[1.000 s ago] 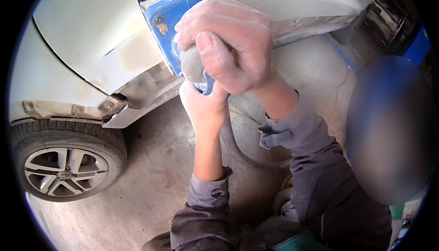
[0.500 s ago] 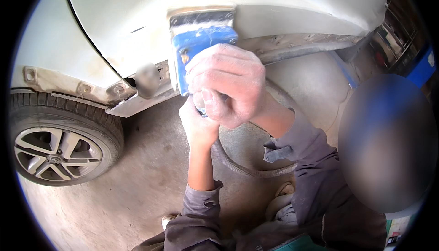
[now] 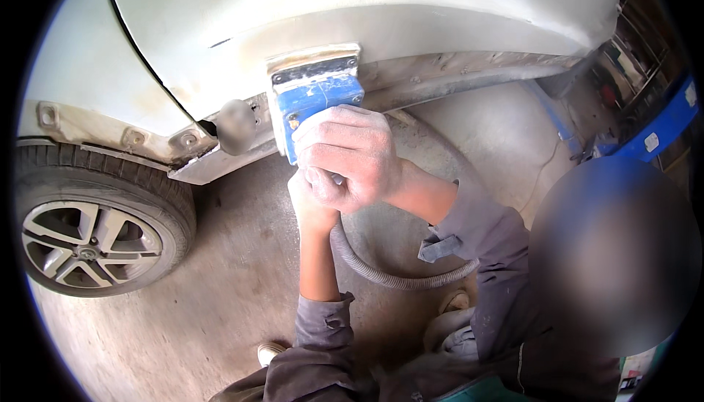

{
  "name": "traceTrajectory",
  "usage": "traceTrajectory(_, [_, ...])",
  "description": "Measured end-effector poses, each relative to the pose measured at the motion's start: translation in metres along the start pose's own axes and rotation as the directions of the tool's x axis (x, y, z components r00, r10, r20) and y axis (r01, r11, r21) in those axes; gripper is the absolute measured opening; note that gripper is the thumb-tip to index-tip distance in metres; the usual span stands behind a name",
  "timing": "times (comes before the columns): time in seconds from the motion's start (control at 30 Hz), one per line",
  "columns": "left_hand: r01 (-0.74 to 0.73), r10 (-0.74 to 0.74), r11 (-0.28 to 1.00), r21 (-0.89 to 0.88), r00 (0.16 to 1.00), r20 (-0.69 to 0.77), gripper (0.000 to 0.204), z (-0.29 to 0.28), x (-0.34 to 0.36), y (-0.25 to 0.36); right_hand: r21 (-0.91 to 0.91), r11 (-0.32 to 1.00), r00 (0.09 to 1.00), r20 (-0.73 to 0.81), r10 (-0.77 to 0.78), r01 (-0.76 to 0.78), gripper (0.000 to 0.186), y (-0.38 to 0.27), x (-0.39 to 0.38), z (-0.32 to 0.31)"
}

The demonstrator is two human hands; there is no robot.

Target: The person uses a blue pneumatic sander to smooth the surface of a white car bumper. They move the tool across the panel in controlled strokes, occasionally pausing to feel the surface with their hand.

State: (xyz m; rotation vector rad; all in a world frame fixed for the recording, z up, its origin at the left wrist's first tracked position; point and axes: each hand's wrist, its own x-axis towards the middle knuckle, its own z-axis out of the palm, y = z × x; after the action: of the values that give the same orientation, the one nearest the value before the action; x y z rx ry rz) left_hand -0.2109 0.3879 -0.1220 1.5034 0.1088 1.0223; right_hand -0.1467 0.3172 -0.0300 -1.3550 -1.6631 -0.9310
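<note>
A dusty blue power sander (image 3: pixel 319 93) with a flat pad lies against the lower edge of the white car body panel (image 3: pixel 293 28). My right hand (image 3: pixel 350 154) is closed over the sander's near part. Just below it, my left hand (image 3: pixel 314 200) wraps round the sander's rear end, its fingers partly hidden by the right hand. Both hands are pale with dust. A grey ribbed hose (image 3: pixel 389 280) runs from beneath my hands and curves over the floor to the right. The panel's surface shows dull grey, sanded-looking patches near the sander.
At the left is a car wheel (image 3: pixel 88 252) below a panel with bare metal bracket holes. The rocker sill (image 3: pixel 447 90) runs to the right of the sander. A blue metal frame (image 3: pixel 660 134) stands at the far right. My shoe (image 3: pixel 270 352) rests on the concrete floor (image 3: pixel 235 270).
Both hands and the sander have moved down the panel and slightly left, toward its lower edge. The grip looks the same. More of the blue frame shows at the right.
</note>
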Motion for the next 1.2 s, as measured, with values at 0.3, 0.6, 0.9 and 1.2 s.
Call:
traceTrajectory(0.3, [-0.052, 0.052, 0.996, -0.079, 0.999, -0.012, 0.034, -0.003, 0.018, 0.019, 0.134, 0.984, 0.977, -0.194, -0.088, 0.116, 0.005, 0.003, 0.065, -0.001])
traceTrajectory(0.6, [-0.117, 0.114, 0.988, -0.096, 0.993, -0.036, 0.034, -0.006, 0.011, 0.006, 0.107, 0.994, 0.992, -0.129, 0.013, 0.0, 0.013, -0.005, 0.008, 0.029])
traceTrajectory(0.9, [-0.195, 0.185, 0.974, -0.116, 0.979, -0.087, 0.034, -0.001, 0.022, 0.012, 0.186, 0.982, 0.988, -0.152, -0.012, 0.04, 0.005, 0.001, 0.054, 0.002])
traceTrajectory(1.2, [-0.23, 0.229, 0.966, -0.117, 0.973, -0.022, 0.035, 0.007, 0.005, -0.012, 0.108, 0.994, 0.987, -0.155, 0.048, -0.031, 0.011, -0.001, 0.004, 0.017])
